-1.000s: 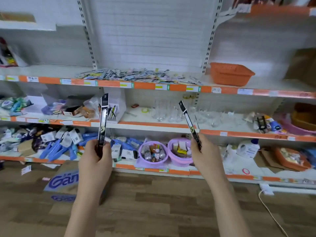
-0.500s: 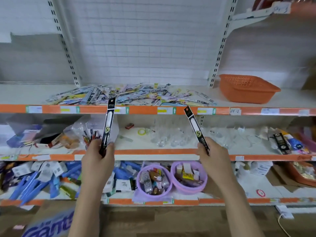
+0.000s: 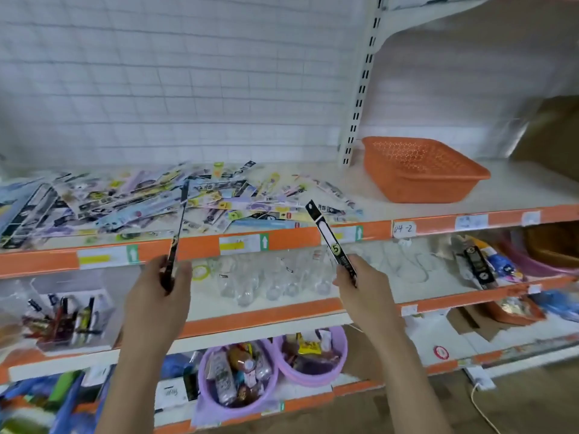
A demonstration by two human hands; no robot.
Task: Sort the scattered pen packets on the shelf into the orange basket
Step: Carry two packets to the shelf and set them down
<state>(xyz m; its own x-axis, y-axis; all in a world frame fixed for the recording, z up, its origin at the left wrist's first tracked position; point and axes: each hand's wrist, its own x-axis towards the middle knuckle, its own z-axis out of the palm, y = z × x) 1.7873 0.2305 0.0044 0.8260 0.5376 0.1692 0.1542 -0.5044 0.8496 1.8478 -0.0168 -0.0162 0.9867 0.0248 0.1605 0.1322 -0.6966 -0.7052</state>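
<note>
Left hand (image 3: 159, 292) gripping one black pen packet (image 3: 177, 233), right hand (image 3: 363, 289) gripping another (image 3: 330, 242), both before the shelf's orange front edge (image 3: 300, 238). Scattered packets (image 3: 156, 202) heaped left; orange basket (image 3: 419, 170) right, bare shelf between.

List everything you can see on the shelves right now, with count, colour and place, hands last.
pen packets: a scattered pile, mixed colours, top shelf left of centre
orange basket: one, orange, top shelf right, nothing visible inside
clear glasses: several, transparent, middle shelf centre
purple tubs: two, lilac, bottom shelf, filled with small goods
left hand: holds one black packet upright, seen edge-on
right hand: holds one black-and-white packet, tilted left
</note>
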